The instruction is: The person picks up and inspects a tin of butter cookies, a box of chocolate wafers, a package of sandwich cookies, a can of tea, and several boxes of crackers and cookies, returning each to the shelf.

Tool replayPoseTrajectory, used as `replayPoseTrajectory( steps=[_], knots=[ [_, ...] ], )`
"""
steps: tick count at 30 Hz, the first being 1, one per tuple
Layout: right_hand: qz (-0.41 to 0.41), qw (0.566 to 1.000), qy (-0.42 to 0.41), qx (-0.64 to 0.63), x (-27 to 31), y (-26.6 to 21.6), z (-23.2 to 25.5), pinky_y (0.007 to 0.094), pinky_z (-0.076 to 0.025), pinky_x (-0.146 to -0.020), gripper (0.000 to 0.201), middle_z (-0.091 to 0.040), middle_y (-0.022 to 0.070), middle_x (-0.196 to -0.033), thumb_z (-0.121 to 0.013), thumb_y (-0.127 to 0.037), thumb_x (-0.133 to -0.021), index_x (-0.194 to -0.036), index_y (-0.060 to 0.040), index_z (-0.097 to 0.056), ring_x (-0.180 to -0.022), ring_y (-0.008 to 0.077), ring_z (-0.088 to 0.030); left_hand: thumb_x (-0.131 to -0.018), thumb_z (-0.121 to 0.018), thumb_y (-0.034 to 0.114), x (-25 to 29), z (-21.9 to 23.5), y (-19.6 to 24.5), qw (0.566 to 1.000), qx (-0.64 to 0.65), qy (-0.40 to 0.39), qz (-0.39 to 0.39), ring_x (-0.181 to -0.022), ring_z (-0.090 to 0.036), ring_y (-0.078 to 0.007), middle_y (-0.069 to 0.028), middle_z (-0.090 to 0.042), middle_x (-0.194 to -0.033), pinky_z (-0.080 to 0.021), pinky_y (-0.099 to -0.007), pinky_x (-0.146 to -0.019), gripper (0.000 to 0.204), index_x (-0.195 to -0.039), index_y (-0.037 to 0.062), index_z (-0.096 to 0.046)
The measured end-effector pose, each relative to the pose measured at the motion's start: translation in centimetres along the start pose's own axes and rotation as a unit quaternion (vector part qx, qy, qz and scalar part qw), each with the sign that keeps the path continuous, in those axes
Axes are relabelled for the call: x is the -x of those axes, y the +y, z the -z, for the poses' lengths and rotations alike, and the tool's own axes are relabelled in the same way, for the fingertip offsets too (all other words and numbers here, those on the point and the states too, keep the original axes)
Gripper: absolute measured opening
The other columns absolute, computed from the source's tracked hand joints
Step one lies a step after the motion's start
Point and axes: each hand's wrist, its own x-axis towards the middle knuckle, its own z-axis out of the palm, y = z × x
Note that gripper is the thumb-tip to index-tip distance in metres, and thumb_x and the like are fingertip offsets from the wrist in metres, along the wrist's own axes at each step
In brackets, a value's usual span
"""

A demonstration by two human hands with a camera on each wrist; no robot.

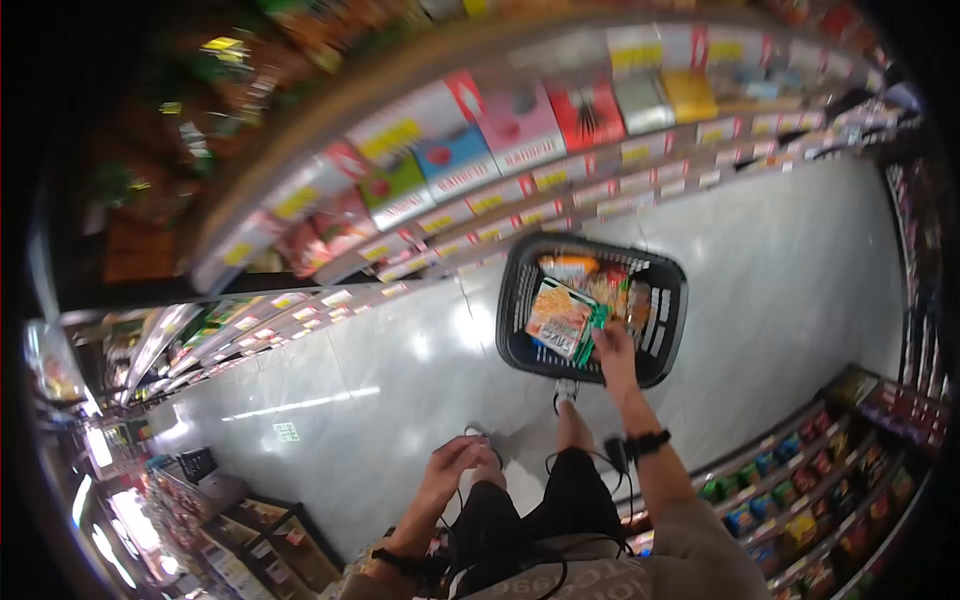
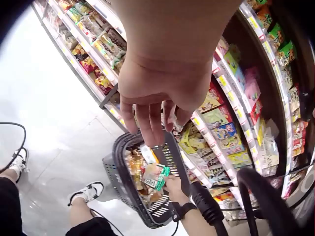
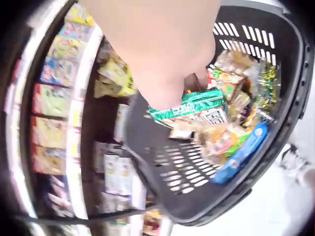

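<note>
My right hand (image 1: 616, 352) pinches the green edge of a white, green and pictured food packet (image 1: 558, 318). In the head view, this packet overlaps the inside of a black shopping basket (image 1: 508, 315). The right wrist view shows the packet's green top (image 3: 202, 101) under my fingers, inside the basket's walls. Other packaged foods (image 3: 241, 93) and a blue packet (image 3: 242, 155) lie in the basket. My left hand (image 1: 455, 468) holds nothing and hangs in front of my body, apart from the basket, its fingers loosely bent in the left wrist view.
Shelves with boxed sweets (image 1: 515, 125) and price labels run along the far side. Another shelf of colourful snack bags (image 1: 800, 500) stands at the lower right. Grey glossy floor (image 1: 380, 400) lies between them. A dark cable (image 2: 266, 196) crosses the left wrist view.
</note>
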Motion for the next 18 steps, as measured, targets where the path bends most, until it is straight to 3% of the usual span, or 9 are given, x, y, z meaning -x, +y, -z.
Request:
replayPoseTrajectory(
  steps=[1,3,6,9,13,14,15,16,18],
  knots=[
    [-0.044,0.991,-0.01,-0.129,4.4,-6.8,-2.6,0.0284,-0.053,-0.072,0.014,-0.065,-0.0032,-0.098,-0.066,-0.019,-0.098,-0.109,-0.0117,-0.063,-0.088,0.0096,-0.062,-0.104,-0.056,0.026,0.5,-1.3,2.3,0.999,0.01,-0.025,-0.019,-0.105,-0.067,-0.0215,-0.0122,-0.07,-0.11,-0.051,-0.0349,-0.094,0.037,-0.129,-0.0008,-0.058],
    [-0.044,0.971,-0.073,-0.222,10.0,-13.7,-4.9,0.0376,-0.058,-0.085,0.025,-0.063,0.0035,-0.113,-0.06,-0.015,-0.101,-0.124,-0.0074,-0.059,-0.101,0.0172,-0.063,-0.104,-0.056,0.031,1.9,-4.0,7.3,0.995,0.026,-0.079,-0.058,-0.113,-0.064,-0.0217,-0.0107,-0.067,-0.12,-0.05,-0.0366,-0.098,0.044,-0.137,0.0019,-0.052],
    [-0.01,0.954,-0.181,-0.24,16.9,-21.8,-6.6,0.0414,-0.058,-0.091,0.032,-0.064,0.0062,-0.125,-0.057,-0.012,-0.102,-0.134,-0.0077,-0.054,-0.109,0.0191,-0.065,-0.102,-0.059,0.033,4.7,-8.6,12.6,0.953,0.242,-0.096,-0.157,-0.124,-0.056,-0.0191,-0.0106,-0.059,-0.133,-0.048,-0.0359,-0.099,0.058,-0.149,0.0049,-0.039],
    [0.102,0.946,-0.27,-0.146,19.6,-24.3,-6.4,0.0422,-0.058,-0.091,0.032,-0.064,0.0081,-0.126,-0.057,-0.009,-0.101,-0.133,-0.0053,-0.054,-0.113,0.0201,-0.064,-0.101,-0.06,0.032,7.4,-11.0,17.4,0.907,0.318,-0.123,-0.247,-0.132,-0.05,-0.0206,-0.0116,-0.051,-0.142,-0.047,-0.0388,-0.101,0.065,-0.152,0.0066,-0.029],
    [0.179,0.922,-0.339,0.063,22.8,-28.0,-5.7,0.0342,-0.057,-0.09,0.03,-0.067,0.0069,-0.118,-0.062,-0.004,-0.098,-0.128,-0.0016,-0.061,-0.106,0.0181,-0.066,-0.094,-0.069,0.012,10.4,-12.0,19.3,0.906,0.299,0.004,-0.299,-0.111,-0.064,-0.0195,-0.0083,-0.064,-0.121,-0.052,-0.0368,-0.093,0.048,-0.137,0.0052,-0.048],
    [0.181,0.917,-0.331,0.132,23.6,-29.6,-5.5,0.0315,-0.056,-0.089,0.032,-0.068,0.007,-0.118,-0.064,-0.004,-0.097,-0.129,-0.0018,-0.061,-0.107,0.017,-0.066,-0.088,-0.074,0.005,12.2,-12.5,20.2,0.882,0.321,0.051,-0.341,-0.097,-0.066,-0.0149,-0.0059,-0.067,-0.11,-0.055,-0.031,-0.083,0.045,-0.129,0.0036,-0.054],
    [0.158,0.872,-0.338,0.316,24.2,-32.1,-5.0,0.0304,-0.056,-0.088,0.035,-0.068,0.0069,-0.117,-0.066,-0.005,-0.096,-0.13,-0.0021,-0.06,-0.105,0.0156,-0.066,-0.088,-0.075,0.007,14.0,-11.2,20.6,0.889,0.264,0.07,-0.368,-0.096,-0.066,-0.0142,-0.0057,-0.067,-0.11,-0.055,-0.0305,-0.084,0.047,-0.129,0.0029,-0.054],
    [0.171,0.903,-0.366,0.148,24.6,-32.3,-4.9,0.0281,-0.056,-0.086,0.033,-0.068,0.0059,-0.113,-0.069,-0.007,-0.095,-0.126,-0.0016,-0.061,-0.101,0.0138,-0.065,-0.087,-0.077,0.009,15.5,-10.4,20.7,0.894,0.209,0.084,-0.388,-0.096,-0.065,-0.0134,-0.0056,-0.067,-0.11,-0.054,-0.0299,-0.085,0.048,-0.129,0.0022,-0.055],
    [0.293,0.873,-0.362,0.144,22.9,-33.1,-2.6,0.0289,-0.055,-0.085,0.029,-0.067,0.0103,-0.117,-0.065,-0.005,-0.095,-0.124,-0.0022,-0.059,-0.102,0.0154,-0.066,-0.085,-0.08,0.01,19.4,-9.6,21.9,0.887,0.181,0.065,-0.419,-0.096,-0.064,-0.0117,-0.004,-0.067,-0.108,-0.052,-0.0283,-0.086,0.049,-0.127,0.0,-0.057]
  ],
)
